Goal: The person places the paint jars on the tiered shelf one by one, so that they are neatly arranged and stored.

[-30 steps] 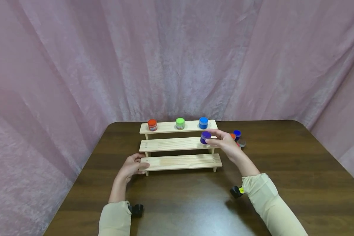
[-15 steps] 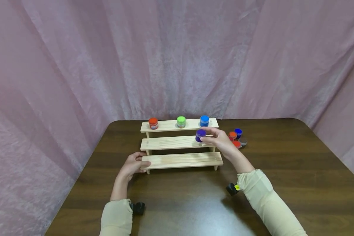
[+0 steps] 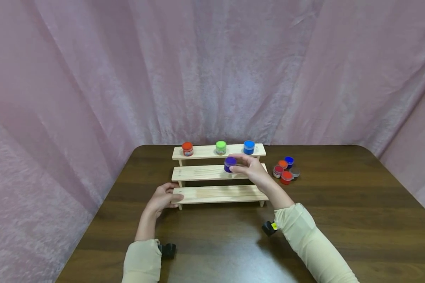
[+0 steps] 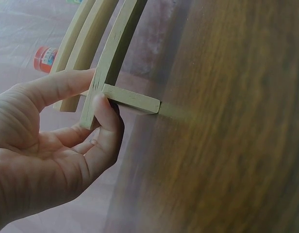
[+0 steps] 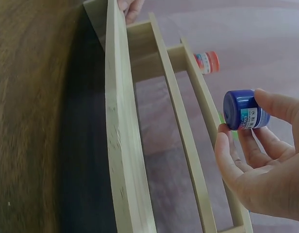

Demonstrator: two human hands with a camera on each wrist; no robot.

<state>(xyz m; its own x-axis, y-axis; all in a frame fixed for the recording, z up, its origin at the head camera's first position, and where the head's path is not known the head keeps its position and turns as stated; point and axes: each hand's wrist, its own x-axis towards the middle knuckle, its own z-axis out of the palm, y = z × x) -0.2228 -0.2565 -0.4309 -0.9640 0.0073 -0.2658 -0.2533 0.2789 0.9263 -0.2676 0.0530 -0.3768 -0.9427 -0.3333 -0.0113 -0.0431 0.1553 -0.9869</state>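
Note:
A three-step wooden rack (image 3: 212, 194) stands on the table. My left hand (image 3: 163, 198) grips the left end of its lowest board, thumb on top and fingers beneath, as the left wrist view (image 4: 67, 131) also shows. My right hand (image 3: 253, 171) pinches a small purple paint jar (image 3: 230, 165) between thumb and fingers, above the middle board. In the right wrist view the labelled jar (image 5: 245, 109) is held clear of the wood. Along the top board sit a red jar (image 3: 187, 149), a green jar (image 3: 221, 147) and a blue jar (image 3: 249, 147).
Right of the rack, several more jars are grouped on the brown table (image 3: 340, 204), among them a dark blue jar (image 3: 289, 162), a red-lidded jar (image 3: 286, 177) and a dark grey-lidded jar (image 3: 295, 173). A pink curtain (image 3: 212, 70) hangs behind the table.
My right hand has carried the purple jar leftward over the middle board, uncovering the grouped jars at right. My left hand keeps its grip on the lowest board. The camera view has shifted slightly.

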